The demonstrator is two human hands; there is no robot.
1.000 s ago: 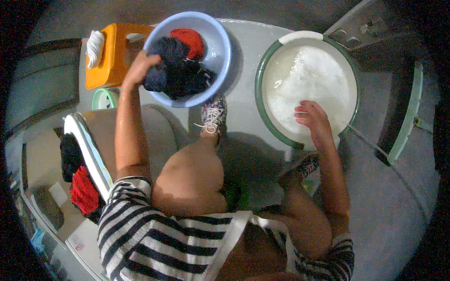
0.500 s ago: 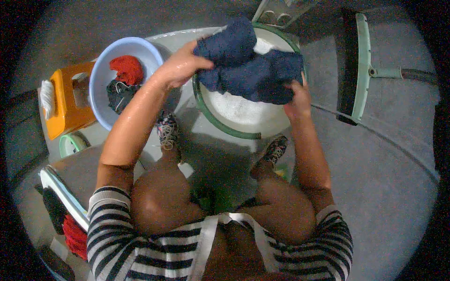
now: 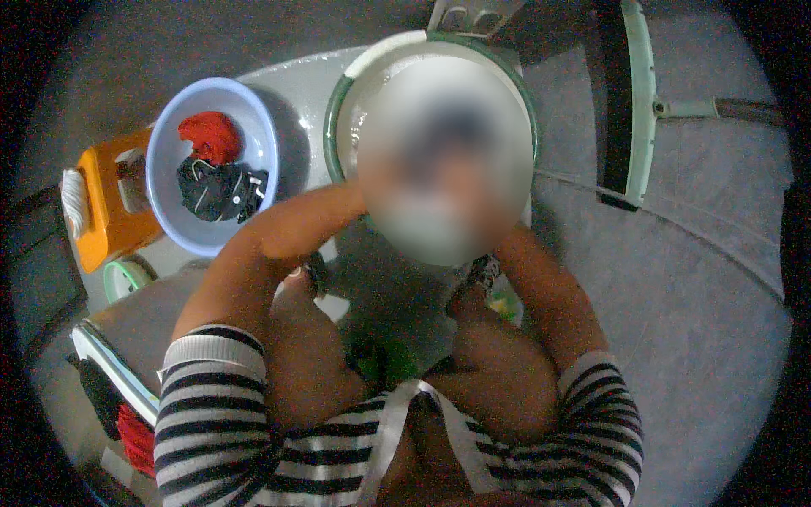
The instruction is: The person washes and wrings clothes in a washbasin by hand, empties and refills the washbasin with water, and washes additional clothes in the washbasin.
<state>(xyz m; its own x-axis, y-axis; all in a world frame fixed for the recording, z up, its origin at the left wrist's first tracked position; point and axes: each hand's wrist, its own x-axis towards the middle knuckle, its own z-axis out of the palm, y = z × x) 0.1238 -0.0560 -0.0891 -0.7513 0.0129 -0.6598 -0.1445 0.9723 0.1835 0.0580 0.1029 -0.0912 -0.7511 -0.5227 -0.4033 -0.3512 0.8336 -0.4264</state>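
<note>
A round basin with a dark green and white rim point(image 3: 332, 139) stands before me. A pale blur covers most of its inside. Within that blur a dark blue cloth point(image 3: 460, 122) shows only as a smudge, low in the basin. My left hand point(image 3: 386, 175) reaches in from the left, at the cloth's near left side. Close by, my right hand point(image 3: 469, 186) comes in from the lower right, at the cloth's near edge. Both hands' fingers are lost in the blur, so their grip on the cloth cannot be made out.
On the left, a light blue basin point(image 3: 154, 160) holds a red cloth point(image 3: 209, 138) and a black garment point(image 3: 207, 193). Beside it are an orange stool point(image 3: 97, 241) and a small green-rimmed tub point(image 3: 112, 283). A pale green floor squeegee point(image 3: 639, 110) lies at the right.
Both hands have gone down into the basin with the dark blue cloth, which was held spread above the suds. The view has shifted slightly, and a blur now covers the basin's inside.
</note>
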